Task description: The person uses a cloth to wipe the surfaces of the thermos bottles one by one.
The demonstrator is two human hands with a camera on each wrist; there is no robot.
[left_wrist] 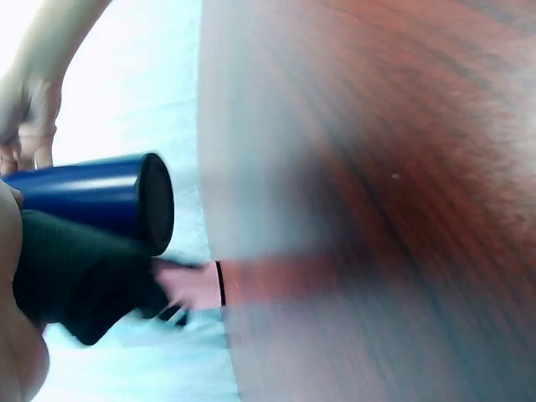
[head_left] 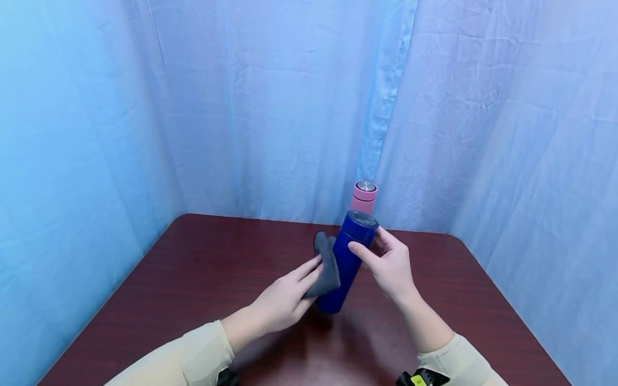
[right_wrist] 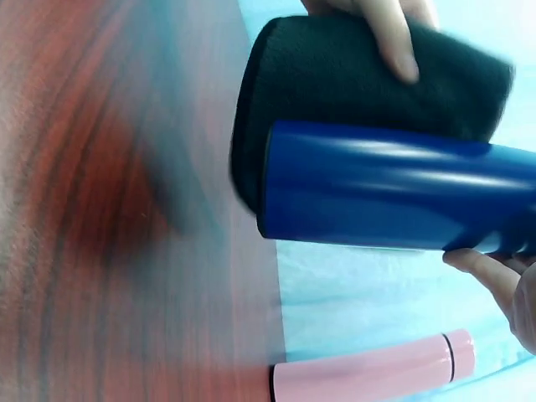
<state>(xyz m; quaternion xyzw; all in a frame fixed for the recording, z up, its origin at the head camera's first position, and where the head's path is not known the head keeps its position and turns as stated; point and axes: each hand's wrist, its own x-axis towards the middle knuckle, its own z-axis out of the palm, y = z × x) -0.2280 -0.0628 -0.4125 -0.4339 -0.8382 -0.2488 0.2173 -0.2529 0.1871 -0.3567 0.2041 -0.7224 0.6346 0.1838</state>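
A dark blue thermos bottle (head_left: 348, 257) is held tilted above the table, its lid end up and toward the right. My right hand (head_left: 388, 262) grips it near the lid, thumb on the near side. A folded dark grey cloth (head_left: 325, 271) lies against the bottle's left side, and my left hand (head_left: 285, 300) holds it with the fingers along the cloth. In the right wrist view the cloth (right_wrist: 360, 75) sits along the blue bottle (right_wrist: 377, 184). The left wrist view shows the bottle's dark base (left_wrist: 157, 203) clear of the table.
A pink thermos bottle (head_left: 363, 199) with a silver-topped lid stands behind the blue one at the table's back edge. The dark red-brown wooden table (head_left: 232, 252) is enclosed by pale blue curtains (head_left: 270, 118) at the back and both sides.
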